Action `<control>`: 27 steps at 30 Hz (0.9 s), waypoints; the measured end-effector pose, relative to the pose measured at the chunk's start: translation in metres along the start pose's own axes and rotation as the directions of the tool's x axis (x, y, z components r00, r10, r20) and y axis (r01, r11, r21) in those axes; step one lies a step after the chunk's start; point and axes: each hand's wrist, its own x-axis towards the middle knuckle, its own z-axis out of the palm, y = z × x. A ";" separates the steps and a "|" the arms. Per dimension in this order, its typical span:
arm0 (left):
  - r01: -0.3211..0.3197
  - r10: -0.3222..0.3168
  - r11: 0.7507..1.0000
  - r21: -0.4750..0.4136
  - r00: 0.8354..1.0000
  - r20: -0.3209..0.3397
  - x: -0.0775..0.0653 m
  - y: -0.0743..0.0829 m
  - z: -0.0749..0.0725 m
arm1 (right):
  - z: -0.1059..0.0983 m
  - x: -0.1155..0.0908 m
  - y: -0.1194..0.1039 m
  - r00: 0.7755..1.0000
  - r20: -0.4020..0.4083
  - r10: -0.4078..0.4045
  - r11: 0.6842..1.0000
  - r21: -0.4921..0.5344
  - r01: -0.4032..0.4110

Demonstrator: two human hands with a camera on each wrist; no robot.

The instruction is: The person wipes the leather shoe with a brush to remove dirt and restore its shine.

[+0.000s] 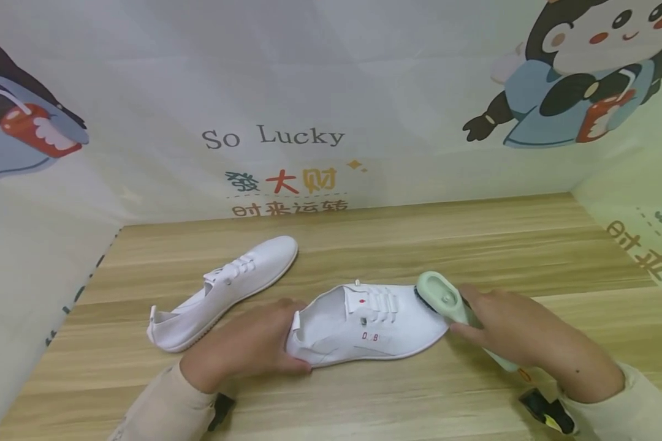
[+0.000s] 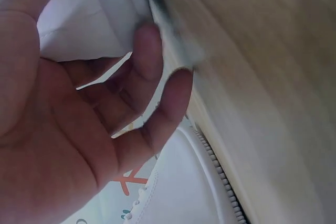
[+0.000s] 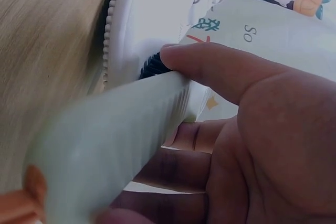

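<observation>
- Cream sleeves (image 1: pixel 162 401) seen at bottom edge.
- White shoe (image 1: pixel 410 334) on wood-grain tabletop (image 1: pixel 447 239), heel gripped by left hand (image 1: pixel 270 340), fingers curled.
- Green brush (image 1: pixel 441 297) clasped in right hand (image 1: pixel 502 331), bristles against toe.
- Tabletop bounded by printed walls (image 1: pixel 397 110); second shoe (image 1: pixel 226 300) set behind.

Left hand (image 2: pixel 68 124) gripping shoe (image 2: pixel 84 22), wooden tabletop (image 2: pixel 273 103)

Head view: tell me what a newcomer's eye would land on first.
Probably the nearer white shoe comes first, low in the middle, held at the heel by the left hand. At its toe, the right hand grips a pale green brush. The large cartoon figure, upper right on the backdrop, comes next.
</observation>
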 end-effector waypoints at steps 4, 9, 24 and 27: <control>-0.007 0.006 0.999 -0.047 1.000 -0.028 -0.001 -0.001 0.001 | -0.002 0.000 -0.001 1.000 -0.007 0.012 1.000 -0.002 -0.012; -0.040 0.036 0.995 -0.089 0.998 -0.051 0.001 -0.002 0.002 | -0.004 0.001 -0.003 0.998 -0.047 0.029 1.000 0.003 -0.029; -0.178 0.160 0.974 -0.139 0.978 -0.131 0.005 0.001 0.002 | -0.012 -0.001 -0.006 0.993 -0.101 0.063 0.998 0.024 -0.061; -0.208 0.193 0.975 -0.076 0.966 -0.174 0.006 0.003 0.002 | -0.014 -0.001 -0.007 0.992 -0.111 0.063 0.998 0.018 -0.061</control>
